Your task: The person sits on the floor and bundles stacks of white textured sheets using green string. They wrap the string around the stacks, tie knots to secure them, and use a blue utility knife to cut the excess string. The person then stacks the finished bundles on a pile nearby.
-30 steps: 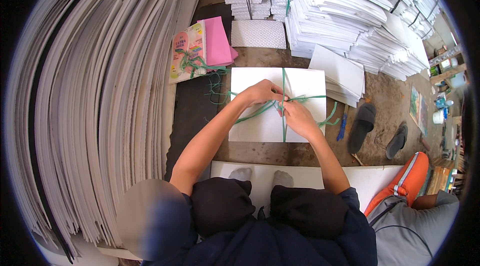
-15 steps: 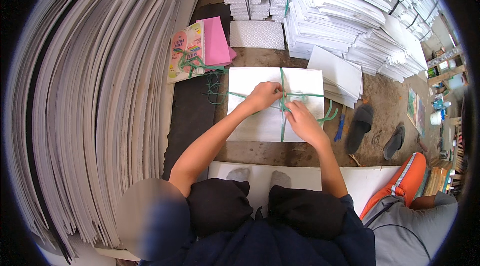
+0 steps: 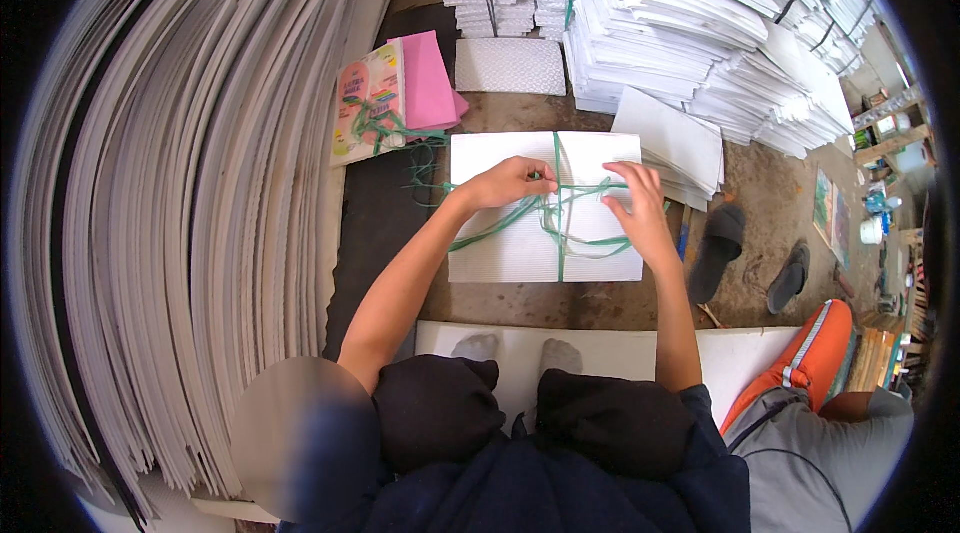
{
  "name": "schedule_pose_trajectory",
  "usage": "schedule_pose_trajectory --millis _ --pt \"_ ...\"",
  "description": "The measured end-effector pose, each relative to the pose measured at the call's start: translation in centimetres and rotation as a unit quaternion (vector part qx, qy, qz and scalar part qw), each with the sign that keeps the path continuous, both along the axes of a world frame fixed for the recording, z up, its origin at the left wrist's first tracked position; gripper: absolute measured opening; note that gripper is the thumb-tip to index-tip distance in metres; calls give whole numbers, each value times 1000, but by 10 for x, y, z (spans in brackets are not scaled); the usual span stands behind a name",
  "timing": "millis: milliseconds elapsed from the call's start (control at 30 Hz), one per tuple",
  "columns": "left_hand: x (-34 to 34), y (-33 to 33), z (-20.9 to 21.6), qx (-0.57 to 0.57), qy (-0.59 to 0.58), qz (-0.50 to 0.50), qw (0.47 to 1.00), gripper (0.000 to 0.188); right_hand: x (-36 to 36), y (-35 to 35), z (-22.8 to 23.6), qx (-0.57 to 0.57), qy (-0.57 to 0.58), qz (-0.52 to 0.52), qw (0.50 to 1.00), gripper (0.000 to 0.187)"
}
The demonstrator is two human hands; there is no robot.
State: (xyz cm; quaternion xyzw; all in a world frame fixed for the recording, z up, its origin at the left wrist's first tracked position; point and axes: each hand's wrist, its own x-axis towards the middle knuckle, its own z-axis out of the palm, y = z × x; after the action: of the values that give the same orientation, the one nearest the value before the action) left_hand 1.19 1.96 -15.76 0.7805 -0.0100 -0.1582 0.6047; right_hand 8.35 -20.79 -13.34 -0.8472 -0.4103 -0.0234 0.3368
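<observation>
A bundle of white ridged sheets [image 3: 495, 258] lies flat in front of me. Green plastic twine [image 3: 560, 243] crosses it both ways, with loose strands looping over the top sheet. My left hand [image 3: 505, 183] is closed in a pinch on the twine beside the crossing point. On the other side, my right hand [image 3: 642, 213] hovers over the sheets' right part, its thumb and fingers apart around a small loop of twine. Whether those fingers touch the loop I cannot tell.
Tall stacks of white sheets [image 3: 650, 28] stand at the back, with upright boards [image 3: 220, 183] along the left. More twine [image 3: 375, 123] lies on a printed packet [image 3: 365, 83] beside pink sheets [image 3: 430, 83]. Dark slippers [image 3: 717, 258] and a seated person [image 3: 800, 443] are at right.
My hands have drawn apart from the crossing, the left going left and the right going right. Loose twine now sweeps in wide loops across the top sheet.
</observation>
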Motion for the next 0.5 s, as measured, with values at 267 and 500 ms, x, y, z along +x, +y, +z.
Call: schedule_pose_trajectory --millis 267,500 --pt "2 1 -14 -57 -93 4 994 19 5 26 -34 43 -69 32 996 14" --pt "1 -14 9 151 -95 34 983 35 0 34 -38 95 38 -3 995 10"
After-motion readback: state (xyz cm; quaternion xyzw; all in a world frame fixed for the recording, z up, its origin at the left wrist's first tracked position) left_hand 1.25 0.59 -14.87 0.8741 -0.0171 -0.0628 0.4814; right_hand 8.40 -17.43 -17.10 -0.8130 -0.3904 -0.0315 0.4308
